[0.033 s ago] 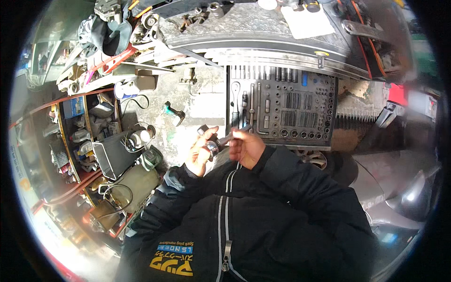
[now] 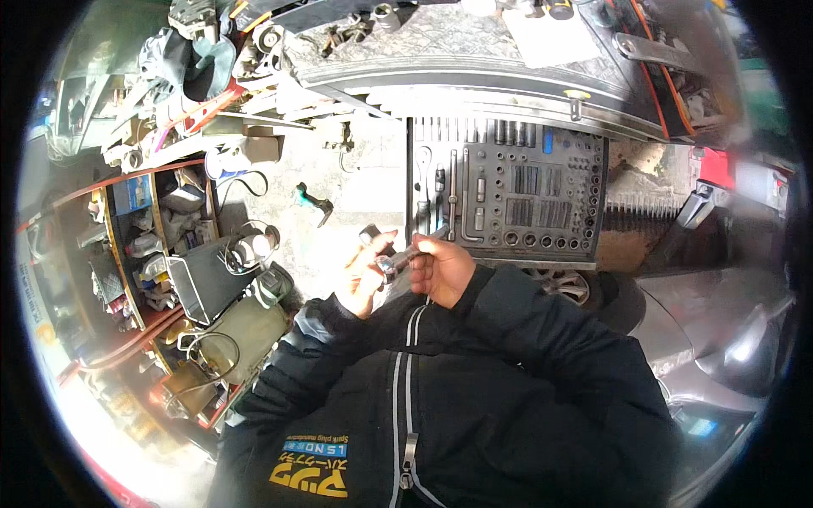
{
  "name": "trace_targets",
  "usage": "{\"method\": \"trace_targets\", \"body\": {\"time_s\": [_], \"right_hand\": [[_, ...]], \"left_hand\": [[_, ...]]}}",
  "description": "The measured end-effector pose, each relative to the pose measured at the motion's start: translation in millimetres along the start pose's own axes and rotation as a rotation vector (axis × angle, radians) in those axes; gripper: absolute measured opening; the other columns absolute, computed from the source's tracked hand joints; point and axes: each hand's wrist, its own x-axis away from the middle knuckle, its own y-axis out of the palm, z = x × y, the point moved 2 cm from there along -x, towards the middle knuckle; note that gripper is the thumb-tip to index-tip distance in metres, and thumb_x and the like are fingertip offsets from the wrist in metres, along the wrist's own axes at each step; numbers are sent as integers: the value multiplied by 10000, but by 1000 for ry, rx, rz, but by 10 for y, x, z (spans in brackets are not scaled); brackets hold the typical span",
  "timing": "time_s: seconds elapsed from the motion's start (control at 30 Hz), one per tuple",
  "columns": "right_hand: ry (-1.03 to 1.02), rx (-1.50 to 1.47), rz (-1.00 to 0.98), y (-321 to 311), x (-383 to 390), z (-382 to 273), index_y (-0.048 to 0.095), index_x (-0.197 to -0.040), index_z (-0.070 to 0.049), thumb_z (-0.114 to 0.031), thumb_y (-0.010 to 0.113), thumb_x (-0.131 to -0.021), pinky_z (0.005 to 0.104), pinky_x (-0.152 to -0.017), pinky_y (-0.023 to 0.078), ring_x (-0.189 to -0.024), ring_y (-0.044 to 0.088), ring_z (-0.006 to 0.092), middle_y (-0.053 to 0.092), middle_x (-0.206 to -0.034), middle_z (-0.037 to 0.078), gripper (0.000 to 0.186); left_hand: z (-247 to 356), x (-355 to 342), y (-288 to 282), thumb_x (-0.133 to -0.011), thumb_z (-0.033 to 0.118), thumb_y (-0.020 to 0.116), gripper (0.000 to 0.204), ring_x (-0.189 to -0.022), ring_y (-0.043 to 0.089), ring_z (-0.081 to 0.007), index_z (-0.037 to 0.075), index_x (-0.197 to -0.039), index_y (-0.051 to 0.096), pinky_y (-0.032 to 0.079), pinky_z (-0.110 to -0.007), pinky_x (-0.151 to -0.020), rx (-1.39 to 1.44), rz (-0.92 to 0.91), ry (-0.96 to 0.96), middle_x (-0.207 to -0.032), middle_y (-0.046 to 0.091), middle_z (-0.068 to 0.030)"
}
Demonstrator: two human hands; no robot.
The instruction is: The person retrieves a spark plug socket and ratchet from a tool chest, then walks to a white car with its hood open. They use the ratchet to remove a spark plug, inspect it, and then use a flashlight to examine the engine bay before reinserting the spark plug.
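In front of my chest, both hands are on a ratchet wrench (image 2: pixel 403 256). My left hand (image 2: pixel 360 279) closes around its shiny round head, and a dark cylindrical piece that looks like a socket (image 2: pixel 370 231) shows at those fingertips. Whether that piece is joined to the ratchet is hidden by the fingers. My right hand (image 2: pixel 445 269) pinches the shaft between thumb and fingers, with the dark handle end sticking out beyond. Just past my hands lies an open drawer (image 2: pixel 508 258) with a socket set in a black tray (image 2: pixel 542 182); another ratchet (image 2: pixel 423 173) rests at its left.
A cluttered workbench (image 2: pixel 423 63) runs along the far side, with a white sheet (image 2: pixel 555 38) on top. On the floor to the left is a green-and-black power tool (image 2: pixel 315 203). Crowded shelves (image 2: pixel 157 245) stand further left. At right is a car wheel (image 2: pixel 567 286).
The ratchet head has turned slightly in my left hand, and the fingers of both hands have shifted a little. Everything else stays in place.
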Motion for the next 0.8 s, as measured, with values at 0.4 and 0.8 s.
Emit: {"method": "trace_targets", "body": {"time_s": [0.4, 0.8], "right_hand": [[-476, 766, -175, -190, 110, -115, 563, -1296, -27, -130, 678, -901, 360, -961, 472, -1158, 562, 196, 604, -1219, 91, 424], [-376, 833, -342, 133, 288, -151, 593, -1293, 3, -62, 700, -904, 302, -861, 538, -969, 651, 149, 690, -1094, 61, 408]], "left_hand": [[412, 13, 207, -914, 778, 449, 967, -711, 525, -80, -59, -1394, 509, 417, -227, -622, 406, 49, -231, -1040, 644, -67], [683, 8, 154, -1005, 639, 438, 796, -1018, 642, -200, -76, -1319, 589, 509, -281, -690, 102, -78, 42, -1408, 549, -214]]}}
